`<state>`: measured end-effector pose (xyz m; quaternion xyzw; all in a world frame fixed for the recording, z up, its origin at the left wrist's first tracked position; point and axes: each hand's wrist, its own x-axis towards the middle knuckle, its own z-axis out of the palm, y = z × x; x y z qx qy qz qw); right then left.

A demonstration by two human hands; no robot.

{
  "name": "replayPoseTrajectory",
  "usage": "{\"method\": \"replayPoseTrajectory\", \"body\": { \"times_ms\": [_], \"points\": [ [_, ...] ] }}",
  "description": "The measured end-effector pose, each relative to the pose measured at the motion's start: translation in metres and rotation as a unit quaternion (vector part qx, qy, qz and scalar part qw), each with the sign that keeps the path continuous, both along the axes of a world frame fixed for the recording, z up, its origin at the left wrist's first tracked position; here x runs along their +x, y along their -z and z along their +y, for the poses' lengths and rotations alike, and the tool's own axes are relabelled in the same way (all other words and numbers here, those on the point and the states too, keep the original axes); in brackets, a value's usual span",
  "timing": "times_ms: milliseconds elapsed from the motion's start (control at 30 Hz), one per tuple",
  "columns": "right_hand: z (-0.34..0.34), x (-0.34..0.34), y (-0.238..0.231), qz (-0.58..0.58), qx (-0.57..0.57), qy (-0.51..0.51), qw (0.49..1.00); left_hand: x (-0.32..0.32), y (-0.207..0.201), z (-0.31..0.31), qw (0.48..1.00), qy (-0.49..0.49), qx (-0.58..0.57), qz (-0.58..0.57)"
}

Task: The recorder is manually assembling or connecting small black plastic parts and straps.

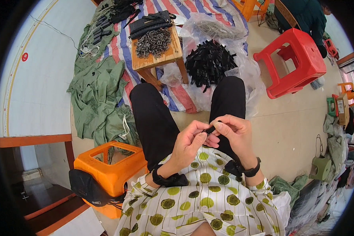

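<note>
Above my lap, a short black strap piece (211, 129) stretches between my two hands. My left hand (190, 142) pinches one end between thumb and fingers. At the other end, the thumb and fingertips of my right hand (236, 135) are closed on it. Beyond my right knee, a heap of similar black strap pieces (208, 63) lies on clear plastic sheeting (247, 72). Ahead of my left knee, a wooden stool (155, 63) bears a pile of small metal clasps or rings (153, 42), too small to tell exactly, and a black purse (151, 23).
An orange plastic stool (110, 173) with a black bag (88, 188) hanging on it stands at my left. Green cloth (96, 84) and a striped sheet (187, 100) cover the floor ahead. A red stool (303, 59) lies tipped at the right, near another person (303, 17).
</note>
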<state>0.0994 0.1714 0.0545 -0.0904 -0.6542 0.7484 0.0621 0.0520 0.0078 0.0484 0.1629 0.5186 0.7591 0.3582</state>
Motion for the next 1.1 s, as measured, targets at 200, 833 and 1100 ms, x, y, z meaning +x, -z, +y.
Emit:
{"method": "replayPoseTrajectory", "body": {
  "times_ms": [200,833,1100],
  "points": [
    [0.005,-0.001,0.004,-0.011,-0.065,-0.015,0.998,0.001,0.004,0.003,1.000,0.007,0.009,0.025],
    [0.010,-0.004,0.026,-0.077,-0.272,-0.040,0.958,0.006,0.002,0.009,0.999,-0.036,0.013,0.013],
    [0.007,-0.002,0.026,-0.031,-0.190,-0.002,0.981,0.005,0.002,0.012,0.999,-0.050,0.007,0.019]
  ]
}}
